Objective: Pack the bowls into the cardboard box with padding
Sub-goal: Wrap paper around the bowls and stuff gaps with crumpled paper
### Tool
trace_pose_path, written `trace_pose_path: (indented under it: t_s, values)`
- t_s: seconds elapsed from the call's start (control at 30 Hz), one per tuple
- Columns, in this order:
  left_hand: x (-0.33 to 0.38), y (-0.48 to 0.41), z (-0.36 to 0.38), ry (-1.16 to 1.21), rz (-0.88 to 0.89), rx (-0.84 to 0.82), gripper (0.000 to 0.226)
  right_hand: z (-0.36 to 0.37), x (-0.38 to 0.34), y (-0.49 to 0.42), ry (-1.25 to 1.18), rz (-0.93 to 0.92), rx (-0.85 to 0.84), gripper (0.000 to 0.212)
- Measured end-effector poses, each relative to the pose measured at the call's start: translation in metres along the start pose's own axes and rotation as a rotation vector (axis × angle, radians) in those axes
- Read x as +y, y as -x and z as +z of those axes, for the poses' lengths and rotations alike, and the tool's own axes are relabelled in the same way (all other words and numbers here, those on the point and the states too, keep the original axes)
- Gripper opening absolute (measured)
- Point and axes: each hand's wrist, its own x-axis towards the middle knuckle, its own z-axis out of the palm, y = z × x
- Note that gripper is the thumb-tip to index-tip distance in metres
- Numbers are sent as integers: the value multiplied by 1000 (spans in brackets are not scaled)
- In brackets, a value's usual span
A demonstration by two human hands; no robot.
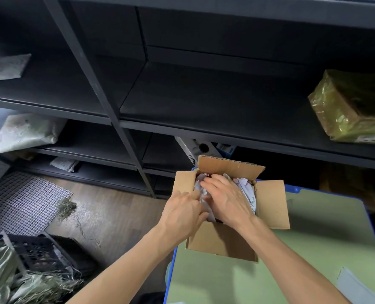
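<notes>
A person's right hand (226, 199) lies spread and flat on crumpled white paper padding (247, 189) inside a small brown cardboard box (221, 242). The left hand (182, 212) reaches in from eight o'clock with its fingers stretched against the paper. Its tips are hidden under the right hand, so I cannot tell whether they nip a fold.

No bowls show. They are probably already beneath the padding, and this looks like the last tucking-in. It wants even, gentle pressure, with paper worked down along the walls and corners so nothing can shift, and the fill kept below the rim so the flaps can close.

The far flap (226, 166) stands up at twelve o'clock and the right flap (272, 205) splays out at three. The box sits at the eleven o'clock corner of a pale green, blue-rimmed table (314, 249), close to the edges at nine and twelve. Free tabletop lies from three to six o'clock. Dark metal shelving (204, 102) crowds in at twelve.
</notes>
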Motion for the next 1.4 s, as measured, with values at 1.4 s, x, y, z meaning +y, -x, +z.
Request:
trace_pose_path:
  t_s: [1.4]
  values:
    - [156,3,21,439,271,204,24,-53,88,201,-159,409,258,14]
